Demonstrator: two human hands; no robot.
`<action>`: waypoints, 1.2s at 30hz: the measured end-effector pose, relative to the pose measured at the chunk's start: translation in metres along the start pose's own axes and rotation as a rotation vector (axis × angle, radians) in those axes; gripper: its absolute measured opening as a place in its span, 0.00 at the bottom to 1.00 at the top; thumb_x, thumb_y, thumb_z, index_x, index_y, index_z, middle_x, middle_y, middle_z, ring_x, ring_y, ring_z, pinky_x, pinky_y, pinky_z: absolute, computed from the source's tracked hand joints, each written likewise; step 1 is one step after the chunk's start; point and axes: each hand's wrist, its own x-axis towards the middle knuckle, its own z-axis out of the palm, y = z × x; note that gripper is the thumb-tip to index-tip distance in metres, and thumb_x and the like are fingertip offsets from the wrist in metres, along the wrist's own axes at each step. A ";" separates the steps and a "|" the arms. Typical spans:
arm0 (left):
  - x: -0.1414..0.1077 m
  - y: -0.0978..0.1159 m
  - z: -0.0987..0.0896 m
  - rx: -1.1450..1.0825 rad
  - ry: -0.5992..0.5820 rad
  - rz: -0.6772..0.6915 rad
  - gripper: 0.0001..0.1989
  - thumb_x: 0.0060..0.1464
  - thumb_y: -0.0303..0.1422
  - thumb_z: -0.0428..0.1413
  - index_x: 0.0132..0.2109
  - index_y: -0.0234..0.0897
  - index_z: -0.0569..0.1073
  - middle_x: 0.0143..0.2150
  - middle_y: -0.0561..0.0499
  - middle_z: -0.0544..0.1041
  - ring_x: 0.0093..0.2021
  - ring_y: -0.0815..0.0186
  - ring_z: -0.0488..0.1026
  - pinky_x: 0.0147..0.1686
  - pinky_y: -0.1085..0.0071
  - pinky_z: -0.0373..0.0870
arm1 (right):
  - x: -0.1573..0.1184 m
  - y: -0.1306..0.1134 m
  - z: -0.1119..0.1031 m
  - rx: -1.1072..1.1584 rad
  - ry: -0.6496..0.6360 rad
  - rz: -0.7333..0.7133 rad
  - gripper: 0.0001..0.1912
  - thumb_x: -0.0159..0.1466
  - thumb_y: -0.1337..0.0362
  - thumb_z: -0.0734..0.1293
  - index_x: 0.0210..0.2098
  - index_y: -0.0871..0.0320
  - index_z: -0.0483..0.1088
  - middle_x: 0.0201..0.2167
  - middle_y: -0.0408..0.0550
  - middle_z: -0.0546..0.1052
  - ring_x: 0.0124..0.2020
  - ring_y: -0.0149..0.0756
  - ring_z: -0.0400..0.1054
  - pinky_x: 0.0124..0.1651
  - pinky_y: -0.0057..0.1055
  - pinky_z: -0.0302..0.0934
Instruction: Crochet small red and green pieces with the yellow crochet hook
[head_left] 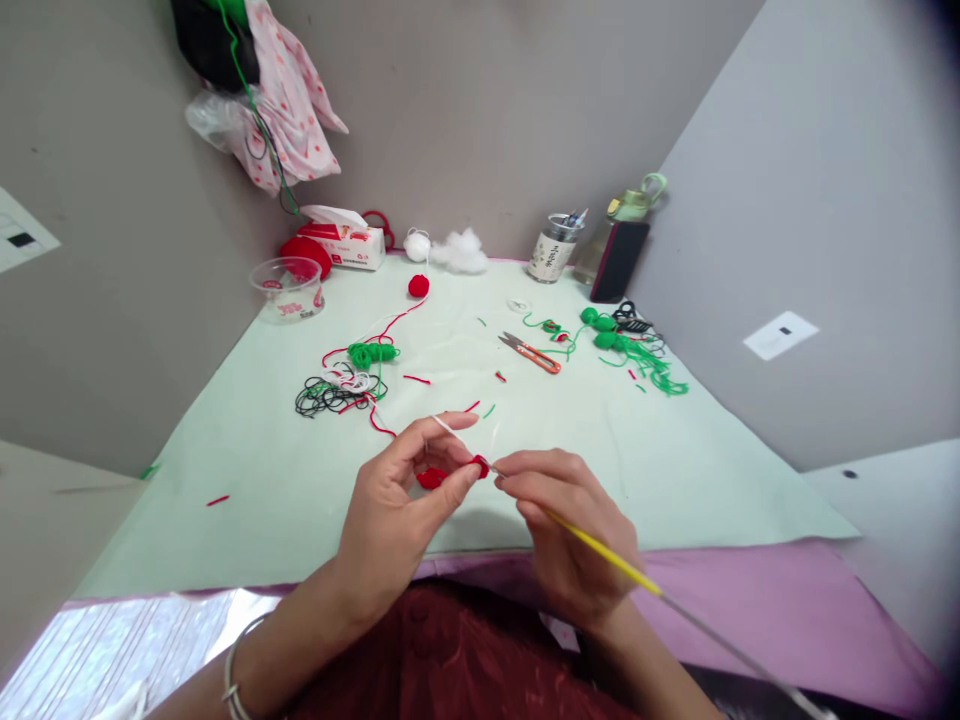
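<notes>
My left hand [405, 500] pinches a small red crocheted piece [478, 466] between thumb and fingers, with white yarn [448, 428] running over its raised index finger. More red yarn work [432, 478] shows inside that palm. My right hand [574, 520] is closed around a crochet hook with a yellow handle [600, 547], whose thin metal tip meets the red piece. The hook's long shaft slants down to the lower right. Beyond the hands, a red strand leads back towards a tangle of black yarn [322, 393] and a green yarn bundle [373, 353].
Orange-handled snips [532, 354] lie mid-table. Green yarn pieces [637, 350] are at the right, near a phone [620, 262] and a pen cup [555, 248]. A tissue box [349, 242], plastic tub [289, 290], red ball [418, 286] and white stuffing [461, 252] stand farther back.
</notes>
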 end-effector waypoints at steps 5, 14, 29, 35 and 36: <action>-0.002 0.001 0.002 0.013 0.003 0.021 0.19 0.55 0.31 0.69 0.54 0.41 0.80 0.33 0.55 0.80 0.37 0.66 0.79 0.42 0.71 0.75 | -0.002 0.002 0.009 0.017 0.075 0.018 0.13 0.73 0.71 0.66 0.50 0.51 0.80 0.42 0.50 0.84 0.39 0.38 0.80 0.39 0.34 0.75; -0.005 -0.005 0.008 -0.096 0.003 -0.028 0.23 0.56 0.33 0.70 0.57 0.42 0.77 0.34 0.56 0.82 0.38 0.65 0.80 0.44 0.70 0.75 | -0.001 0.007 0.022 0.157 0.201 0.163 0.11 0.73 0.69 0.68 0.46 0.50 0.82 0.37 0.48 0.83 0.39 0.40 0.78 0.39 0.37 0.74; 0.025 0.001 -0.020 -0.021 -0.235 -0.057 0.16 0.65 0.39 0.62 0.58 0.45 0.83 0.47 0.49 0.82 0.47 0.61 0.77 0.50 0.67 0.74 | -0.002 0.019 0.020 0.748 0.028 0.615 0.02 0.65 0.65 0.78 0.38 0.52 0.83 0.34 0.43 0.81 0.31 0.30 0.75 0.34 0.26 0.70; 0.035 0.001 -0.022 -0.157 -0.424 -0.185 0.21 0.57 0.34 0.70 0.58 0.44 0.82 0.37 0.55 0.78 0.34 0.70 0.72 0.37 0.73 0.68 | -0.002 0.017 0.018 0.862 -0.064 0.685 0.03 0.63 0.65 0.79 0.36 0.51 0.84 0.32 0.41 0.82 0.29 0.28 0.75 0.35 0.25 0.71; 0.036 0.002 -0.023 -0.153 -0.433 -0.186 0.22 0.58 0.34 0.70 0.59 0.44 0.82 0.34 0.56 0.77 0.32 0.71 0.70 0.35 0.74 0.67 | -0.002 0.017 0.018 0.882 -0.065 0.700 0.03 0.63 0.65 0.79 0.36 0.51 0.84 0.33 0.41 0.82 0.28 0.28 0.75 0.35 0.26 0.71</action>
